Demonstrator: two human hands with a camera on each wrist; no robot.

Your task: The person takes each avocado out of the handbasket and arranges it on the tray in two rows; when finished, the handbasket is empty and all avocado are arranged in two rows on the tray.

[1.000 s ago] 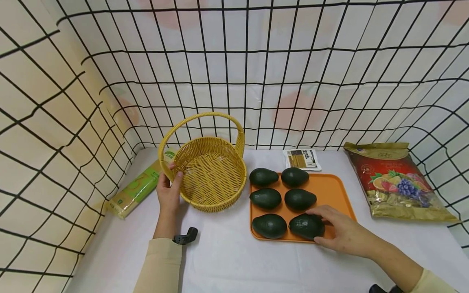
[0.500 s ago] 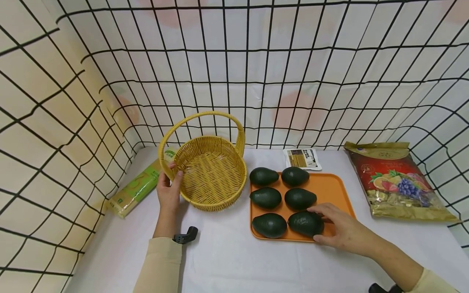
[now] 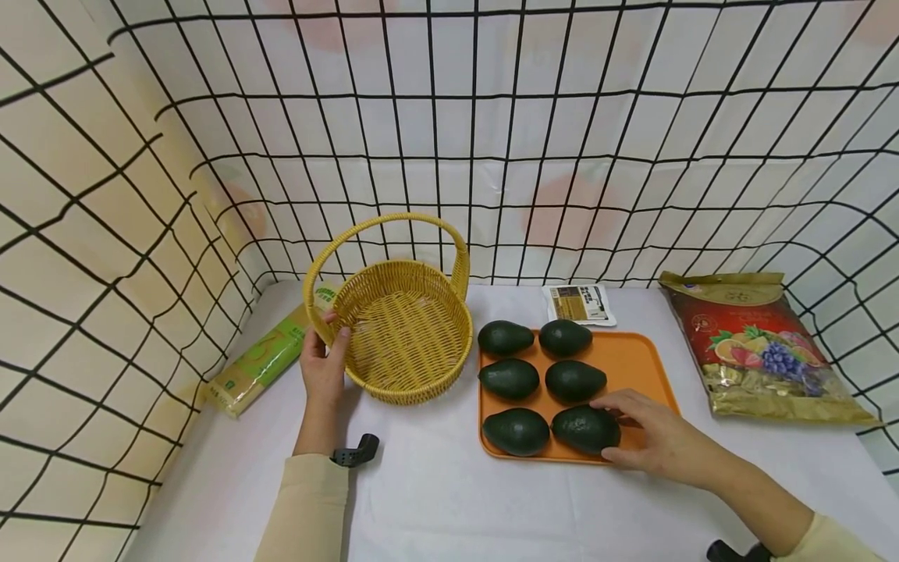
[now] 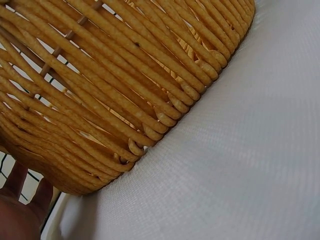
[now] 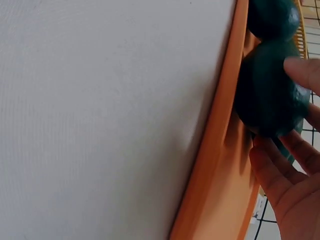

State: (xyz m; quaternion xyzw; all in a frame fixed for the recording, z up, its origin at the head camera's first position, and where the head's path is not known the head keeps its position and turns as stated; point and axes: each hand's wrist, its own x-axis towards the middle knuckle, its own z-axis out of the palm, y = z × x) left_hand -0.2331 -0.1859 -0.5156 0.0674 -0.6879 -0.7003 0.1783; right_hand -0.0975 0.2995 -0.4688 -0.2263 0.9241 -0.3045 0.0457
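My left hand (image 3: 325, 367) holds the left side of a yellow woven basket (image 3: 460, 375) near the foot of its arched handle, the thumb over the rim. In the left wrist view, the basket's woven wall (image 4: 120, 75) stands on the white cloth, with the fingers (image 4: 42, 197) at its lower left. My right hand (image 3: 656, 437) grips the right end of a dark green avocado (image 3: 585, 429) at the front of an orange tray (image 3: 635, 359). In the right wrist view, the thumb (image 5: 302, 72) lies on that avocado (image 5: 267, 90) and the fingers bend round its end.
Several more avocados (image 3: 516, 432) lie in two columns on the tray. Behind it is a small white packet (image 3: 579, 304). A red and gold bag (image 3: 765, 351) lies at the right, a green packet (image 3: 267, 359) left of the basket. Black wire grid (image 3: 449, 156) walls the table.
The front right avocado has shifted slightly left and back under my right hand since a second ago. My left hand and the basket have stayed put.
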